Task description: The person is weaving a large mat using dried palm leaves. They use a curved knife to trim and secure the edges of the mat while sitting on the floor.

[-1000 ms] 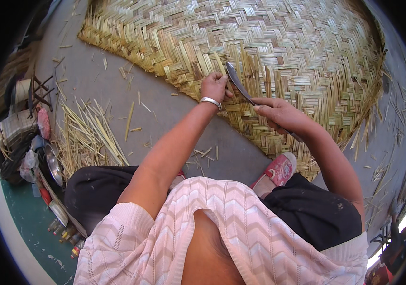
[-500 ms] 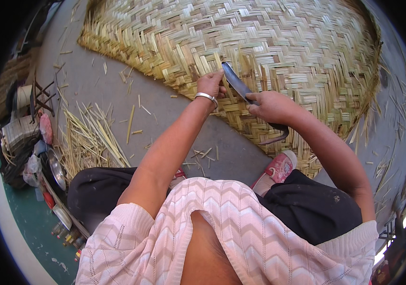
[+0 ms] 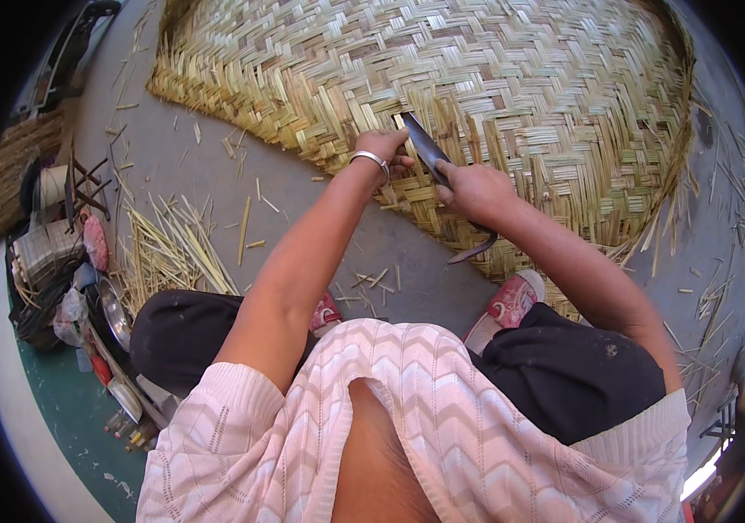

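Note:
A large woven mat (image 3: 520, 78) of flat yellowish straw strips lies in front of me, its near edge folded upward and ragged. My right hand (image 3: 477, 193) is closed around a dark, curved metal tool with a long flat blade (image 3: 423, 144). The tool's thin curled tail (image 3: 474, 251) sticks out below that hand. The blade's tip reaches up to the weave beside my left fingers. My left hand (image 3: 381, 150), with a silver bangle at the wrist, pinches a pale strip (image 3: 399, 124) at the mat's near border. Its fingertips are partly hidden.
Loose straw strips (image 3: 180, 244) are heaped left of my knee, and cut scraps litter the grey floor (image 3: 302, 235). Farther left stand a small wooden stool (image 3: 89, 183), bags (image 3: 70, 315) and a metal basin (image 3: 114, 312). My red shoes (image 3: 512, 305) are close to the mat's edge.
My right hand has moved slightly left with the tool, whose tail now lies farther left. The left hand has shifted slightly left and stays at the same part of the border.

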`<act>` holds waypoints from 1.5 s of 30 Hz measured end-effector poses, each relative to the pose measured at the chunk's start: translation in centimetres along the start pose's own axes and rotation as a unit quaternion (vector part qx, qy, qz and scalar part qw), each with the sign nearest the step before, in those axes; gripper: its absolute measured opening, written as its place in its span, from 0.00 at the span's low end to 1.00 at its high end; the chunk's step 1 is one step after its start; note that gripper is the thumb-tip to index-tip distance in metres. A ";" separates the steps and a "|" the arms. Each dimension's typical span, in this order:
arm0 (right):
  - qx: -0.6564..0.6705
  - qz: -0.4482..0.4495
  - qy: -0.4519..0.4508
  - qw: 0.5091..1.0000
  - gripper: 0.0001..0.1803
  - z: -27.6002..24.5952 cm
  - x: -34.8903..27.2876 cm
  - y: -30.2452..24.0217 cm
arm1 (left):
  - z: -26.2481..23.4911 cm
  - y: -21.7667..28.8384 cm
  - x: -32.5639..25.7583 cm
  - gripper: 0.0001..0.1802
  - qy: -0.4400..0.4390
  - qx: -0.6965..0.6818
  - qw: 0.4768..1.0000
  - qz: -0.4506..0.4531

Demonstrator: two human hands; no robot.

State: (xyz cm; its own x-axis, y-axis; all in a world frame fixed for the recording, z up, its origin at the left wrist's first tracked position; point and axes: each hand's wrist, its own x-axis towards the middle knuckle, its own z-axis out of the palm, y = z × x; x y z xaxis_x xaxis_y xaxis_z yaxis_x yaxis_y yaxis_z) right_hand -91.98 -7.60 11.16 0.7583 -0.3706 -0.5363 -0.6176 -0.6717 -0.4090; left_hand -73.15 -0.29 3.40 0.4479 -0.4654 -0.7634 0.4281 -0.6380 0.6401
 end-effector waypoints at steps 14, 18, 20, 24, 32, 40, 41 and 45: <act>0.026 0.032 -0.082 0.996 0.28 -3.4 -9.2 2.0 | -0.2 -1.6 -1.1 0.28 0.159 0.506 0.826 0.191; 0.333 0.045 -0.066 0.940 0.29 -3.8 -10.9 3.2 | -0.1 -1.5 -0.5 0.24 0.192 0.419 0.859 0.224; 0.414 0.040 -0.033 0.909 0.27 -4.0 -10.9 3.5 | 0.1 -1.1 -0.1 0.21 0.201 0.304 0.890 0.273; 0.511 0.037 -0.018 0.858 0.25 -5.0 -10.6 3.6 | 0.8 0.3 0.1 0.17 -0.055 0.029 0.991 0.121; 0.531 0.025 -0.053 0.845 0.28 -5.3 -10.8 3.2 | 1.6 0.1 -0.7 0.13 -0.223 -0.042 0.973 -0.042; 0.520 0.039 -0.069 0.851 0.28 -4.8 -10.5 3.1 | 0.0 -0.8 -0.9 0.10 -0.239 -0.045 0.970 -0.009; 0.528 0.043 -0.074 0.845 0.28 -4.8 -10.5 3.1 | 0.0 -1.0 -1.1 0.10 -0.230 -0.053 0.972 -0.003; 0.533 0.051 -0.110 0.837 0.28 -4.5 -9.9 2.8 | 0.0 -1.7 -1.5 0.10 -0.178 -0.074 0.981 0.018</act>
State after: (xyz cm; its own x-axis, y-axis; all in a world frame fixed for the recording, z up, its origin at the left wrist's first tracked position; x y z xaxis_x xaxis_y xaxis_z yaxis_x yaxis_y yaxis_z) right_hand -100.24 -8.68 18.60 0.7061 -0.1851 -0.6835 -0.6008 0.3543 -0.7166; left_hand -74.57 1.46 3.47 0.1736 -0.6867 -0.7059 0.5381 -0.5342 0.6520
